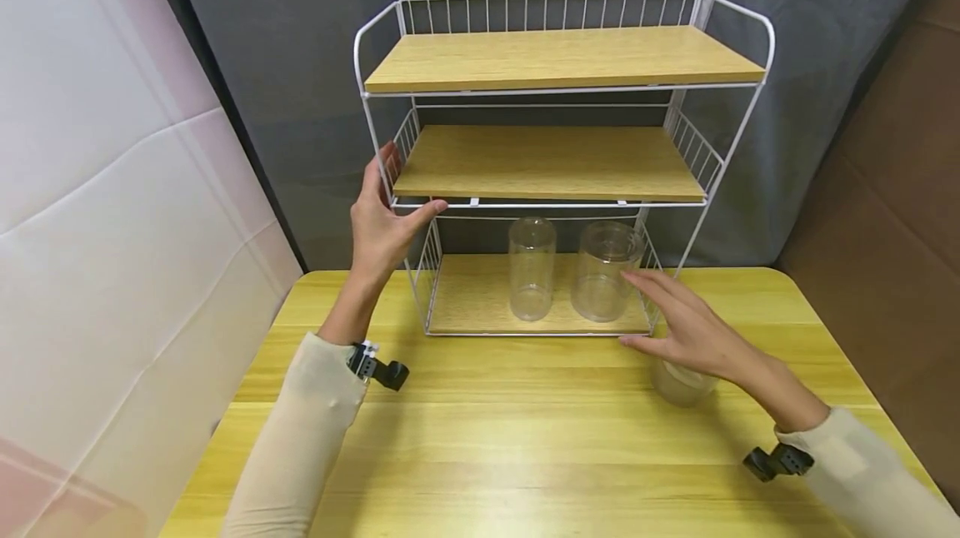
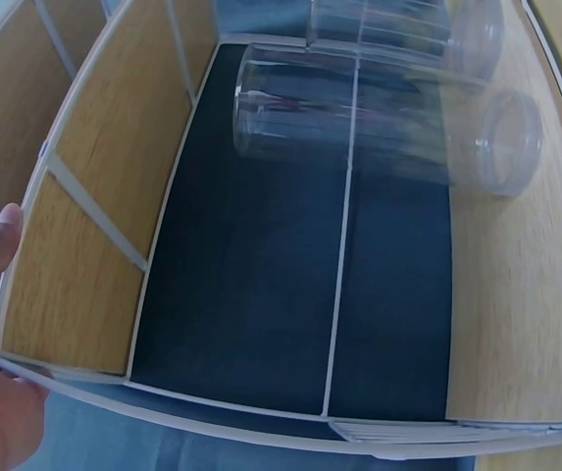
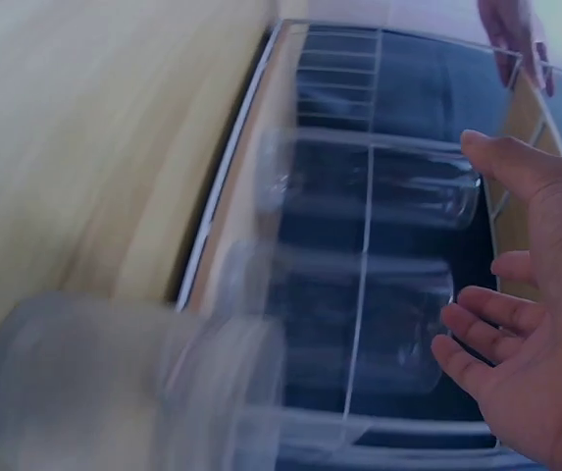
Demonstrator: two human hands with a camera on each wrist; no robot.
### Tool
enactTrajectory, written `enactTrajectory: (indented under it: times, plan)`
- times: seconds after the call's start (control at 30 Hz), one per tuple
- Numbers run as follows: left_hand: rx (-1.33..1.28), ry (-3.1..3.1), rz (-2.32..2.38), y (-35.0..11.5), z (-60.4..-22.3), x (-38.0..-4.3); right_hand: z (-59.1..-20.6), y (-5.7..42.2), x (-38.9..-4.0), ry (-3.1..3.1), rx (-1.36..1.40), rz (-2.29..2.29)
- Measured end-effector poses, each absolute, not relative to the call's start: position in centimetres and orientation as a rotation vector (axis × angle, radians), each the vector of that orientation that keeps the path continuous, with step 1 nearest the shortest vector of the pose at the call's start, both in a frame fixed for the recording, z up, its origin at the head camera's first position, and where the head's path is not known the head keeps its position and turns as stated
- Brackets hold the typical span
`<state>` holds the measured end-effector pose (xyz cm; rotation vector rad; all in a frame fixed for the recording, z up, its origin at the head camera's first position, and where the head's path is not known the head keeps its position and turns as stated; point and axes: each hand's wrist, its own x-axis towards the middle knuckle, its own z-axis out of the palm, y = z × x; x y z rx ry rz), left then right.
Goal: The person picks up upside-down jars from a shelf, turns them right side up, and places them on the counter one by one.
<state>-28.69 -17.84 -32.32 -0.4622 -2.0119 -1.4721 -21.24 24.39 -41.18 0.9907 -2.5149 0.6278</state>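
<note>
A white wire rack with three wooden shelves point(image 1: 547, 163) stands on the table. My left hand point(image 1: 380, 217) grips its left side at the middle shelf, thumb over the front edge and fingers around the side wires. On the bottom shelf stand two clear glass jars: a narrow jar point(image 1: 532, 271) and, right of it, a wider jar point(image 1: 600, 292). My right hand point(image 1: 693, 330) is at the shelf's right front corner, thumb and fingers spread apart with nothing between them. Partly hidden beneath that hand, a third jar point(image 1: 682, 386) sits on the table; in the right wrist view this jar point(image 3: 75, 392) looks blurred.
The rack's top shelf point(image 1: 562, 55) rises above both hands. Behind it hangs a grey cloth point(image 1: 300, 105). A white panel point(image 1: 135, 188) borders the left side, and a brown panel point(image 1: 900, 188) borders the right. Wooden tabletop point(image 1: 480, 438) extends in front of the rack.
</note>
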Motion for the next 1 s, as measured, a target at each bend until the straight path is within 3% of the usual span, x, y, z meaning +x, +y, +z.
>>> enactTrajectory:
  times: [0.6, 1.0]
  plan:
    - [-0.415, -2.038, -1.482, -16.8, -30.6, -26.7, -38.3, 17.2, -25.0, -2.565, 0.763, 0.912]
    - [-0.431, -2.026, -1.459, -17.9, -32.3, -28.6, -37.7, 14.3, -27.4, -2.638, 0.666, 1.020]
